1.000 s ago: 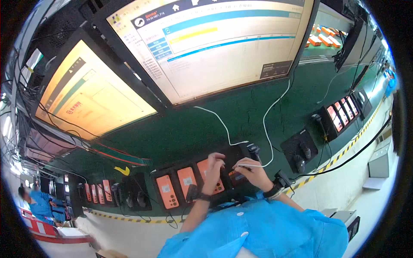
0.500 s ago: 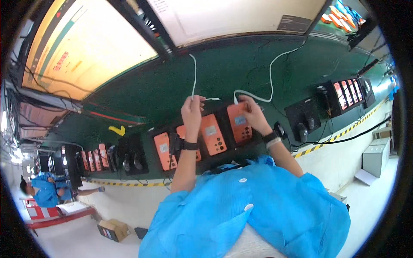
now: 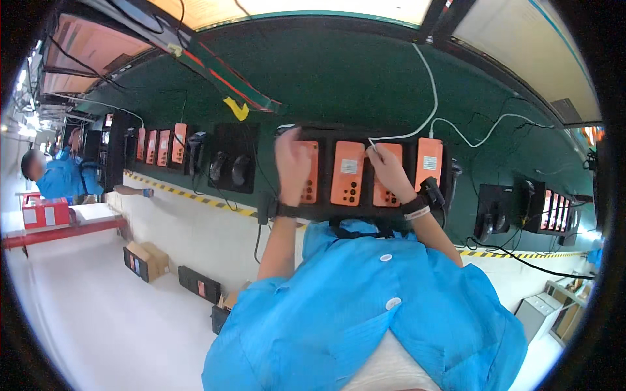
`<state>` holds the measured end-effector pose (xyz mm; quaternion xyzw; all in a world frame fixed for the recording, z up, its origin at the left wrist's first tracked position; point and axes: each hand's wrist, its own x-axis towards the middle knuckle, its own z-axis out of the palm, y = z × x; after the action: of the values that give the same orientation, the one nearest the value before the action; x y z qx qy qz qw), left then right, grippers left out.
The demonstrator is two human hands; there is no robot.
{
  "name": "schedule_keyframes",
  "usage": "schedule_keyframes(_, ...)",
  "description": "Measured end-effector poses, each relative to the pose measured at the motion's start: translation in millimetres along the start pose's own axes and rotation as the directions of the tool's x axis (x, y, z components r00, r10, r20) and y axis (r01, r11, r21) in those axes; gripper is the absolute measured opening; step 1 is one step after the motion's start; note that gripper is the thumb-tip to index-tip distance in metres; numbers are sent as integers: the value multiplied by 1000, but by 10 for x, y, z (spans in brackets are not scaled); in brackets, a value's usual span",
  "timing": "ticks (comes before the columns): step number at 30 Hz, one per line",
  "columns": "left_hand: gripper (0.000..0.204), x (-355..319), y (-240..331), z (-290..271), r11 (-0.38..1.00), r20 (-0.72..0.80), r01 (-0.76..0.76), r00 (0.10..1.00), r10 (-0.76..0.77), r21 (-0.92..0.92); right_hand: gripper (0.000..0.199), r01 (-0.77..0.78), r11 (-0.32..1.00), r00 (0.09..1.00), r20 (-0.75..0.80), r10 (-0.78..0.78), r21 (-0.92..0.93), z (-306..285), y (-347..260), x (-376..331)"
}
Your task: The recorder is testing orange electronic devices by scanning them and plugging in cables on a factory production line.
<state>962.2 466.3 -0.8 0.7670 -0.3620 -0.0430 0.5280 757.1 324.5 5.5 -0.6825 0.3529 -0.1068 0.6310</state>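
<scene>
Several orange phones lie in a row in a black tray (image 3: 329,135), with camera lenses and a pale label on their backs. My right hand (image 3: 389,171) pinches the end of a white cable (image 3: 434,91) at the top of the third phone (image 3: 388,189) from the left; its fingers hide whether the plug is in. A second white cable (image 3: 486,140) is plugged into the top of the rightmost phone (image 3: 428,163). Smeared by motion, my left hand (image 3: 293,163) hovers at the leftmost phone (image 3: 311,179) and partly covers it. Between them the second phone (image 3: 347,171) lies untouched.
Monitors (image 3: 313,13) line the back of the green bench (image 3: 326,78). A yellow piece (image 3: 236,109) lies near the left side of the tray. Black mats with dark devices (image 3: 240,171) flank my place. More phones (image 3: 179,143) stand farther left, where a person in blue (image 3: 62,176) works.
My view has swung left. The cable that my left hand held is now in my right hand, which left the rightmost phone. My left hand has moved to the leftmost phone.
</scene>
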Motion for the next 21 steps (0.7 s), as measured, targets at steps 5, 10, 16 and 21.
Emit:
schedule_keyframes(5,41,-116,-1547,-291,774,108,601,772,-627,201,39,397,674,859,-4,-511,-623,570,-66,291)
schedule_keyframes(10,45,-75,-1699,-144,606,410,793,576,-707,-69,43,429,569,849,97,-520,-702,1005,-158,525)
schedule_keyframes(16,56,-280,-1273,-635,824,330,554,805,-493,-120,47,348,536,887,84,-455,-770,1092,-132,567)
schedule_keyframes(21,45,-435,-513,-1300,630,546,740,638,-543,-238,48,333,547,906,99,-412,-768,1131,-267,535)
